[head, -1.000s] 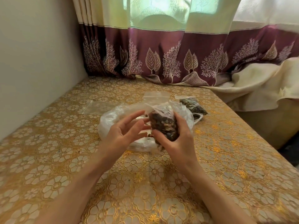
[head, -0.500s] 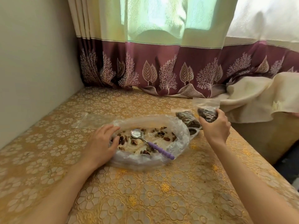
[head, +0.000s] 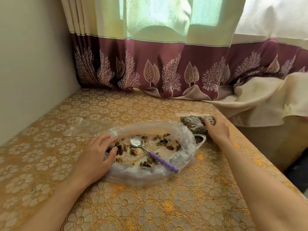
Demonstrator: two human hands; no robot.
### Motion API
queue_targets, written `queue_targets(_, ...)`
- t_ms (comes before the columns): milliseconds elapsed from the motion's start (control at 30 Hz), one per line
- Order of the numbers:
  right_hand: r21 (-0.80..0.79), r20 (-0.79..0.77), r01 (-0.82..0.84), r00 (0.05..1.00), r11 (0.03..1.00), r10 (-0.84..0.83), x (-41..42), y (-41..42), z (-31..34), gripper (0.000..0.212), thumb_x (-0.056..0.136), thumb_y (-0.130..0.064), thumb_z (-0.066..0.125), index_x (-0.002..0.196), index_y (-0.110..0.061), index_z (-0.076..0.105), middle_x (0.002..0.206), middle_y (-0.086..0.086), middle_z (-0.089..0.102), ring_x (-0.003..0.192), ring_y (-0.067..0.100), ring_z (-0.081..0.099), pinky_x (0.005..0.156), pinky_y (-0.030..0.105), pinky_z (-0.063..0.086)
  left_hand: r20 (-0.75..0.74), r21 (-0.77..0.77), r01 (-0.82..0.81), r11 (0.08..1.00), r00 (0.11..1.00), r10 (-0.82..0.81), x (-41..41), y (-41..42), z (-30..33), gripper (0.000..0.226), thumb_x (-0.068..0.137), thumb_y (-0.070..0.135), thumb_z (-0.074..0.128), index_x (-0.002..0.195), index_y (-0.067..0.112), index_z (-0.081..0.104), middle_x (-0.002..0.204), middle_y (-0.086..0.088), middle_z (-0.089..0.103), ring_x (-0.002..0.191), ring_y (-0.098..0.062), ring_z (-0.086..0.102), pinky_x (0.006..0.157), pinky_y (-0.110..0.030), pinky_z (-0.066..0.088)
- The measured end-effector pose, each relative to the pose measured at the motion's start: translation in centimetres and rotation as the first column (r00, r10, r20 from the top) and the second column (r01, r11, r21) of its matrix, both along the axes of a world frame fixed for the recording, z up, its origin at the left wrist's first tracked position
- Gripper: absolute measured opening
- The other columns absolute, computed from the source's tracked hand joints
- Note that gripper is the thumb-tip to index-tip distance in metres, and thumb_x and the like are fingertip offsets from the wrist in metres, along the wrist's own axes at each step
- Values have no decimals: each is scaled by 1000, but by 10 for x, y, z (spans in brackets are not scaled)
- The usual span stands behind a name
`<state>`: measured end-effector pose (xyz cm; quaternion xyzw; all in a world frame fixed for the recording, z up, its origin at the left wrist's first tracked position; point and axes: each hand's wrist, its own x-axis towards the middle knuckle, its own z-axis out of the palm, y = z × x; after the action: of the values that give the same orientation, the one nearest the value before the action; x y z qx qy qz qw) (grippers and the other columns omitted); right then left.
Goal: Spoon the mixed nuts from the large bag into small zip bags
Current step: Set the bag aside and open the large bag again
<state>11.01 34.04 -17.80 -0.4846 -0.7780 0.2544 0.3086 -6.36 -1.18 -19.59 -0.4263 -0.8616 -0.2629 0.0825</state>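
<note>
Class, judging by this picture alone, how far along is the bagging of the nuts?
Done: filled small bags lie at the table's right edge. In hand: the right hand rests on them; the left hand touches the large bag. Left: loose nuts remain, the spoon lies unheld, and an empty zip bag waits.

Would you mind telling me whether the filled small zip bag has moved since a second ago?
Yes. The filled small zip bag went from above the large bag to the table right of it.
</note>
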Motion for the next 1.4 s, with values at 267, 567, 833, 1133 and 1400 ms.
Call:
queue_targets(267,169,-11,5,1000,986,-4,4,-45,14,52,99,-38,39,143,-10,37,148,13,38,138,28,30,114,44,24,10,1,4,1000,1000,-4,2,-2,3,44,94,37,42,137,27,42,144,3,38,136,-16,25,112,-38,20)
queue_targets(567,367,81,-588,792,721,605,-28,-222,2,41,100,-29,43,136,-12,48,140,7,50,131,19,43,114,38,29,122,115,65,991,989,-79,6,-9,8,39,96,32,43,134,20,47,141,4,43,134,-13,31,113,-36,23)
queue_targets(833,307,369,-708,704,635,607,-37,-246,-20,49,102,-42,25,146,-23,32,154,2,30,143,16,20,119,37,2,185,315,-76,946,983,18,-15,-23,17,32,100,20,38,128,17,52,131,3,52,113,-6,44,93,-25,36)
queue_targets(1133,230,424,-746,655,626,625,-38,-243,-24,53,100,-48,19,147,-27,31,154,-5,29,143,10,18,119,36,0,-16,-229,-242,943,969,245,-66,-36,5,42,96,41,39,138,35,40,145,5,39,134,-19,33,110,-54,19)
queue_targets(1400,225,391,-745,659,628,642,-37,-243,-23,50,100,-48,24,143,-27,39,153,-3,32,141,12,22,117,34,0,-123,-58,-354,934,931,345,-46,-31,14,18,91,32,55,103,29,68,121,1,55,120,-20,42,101,-45,27)
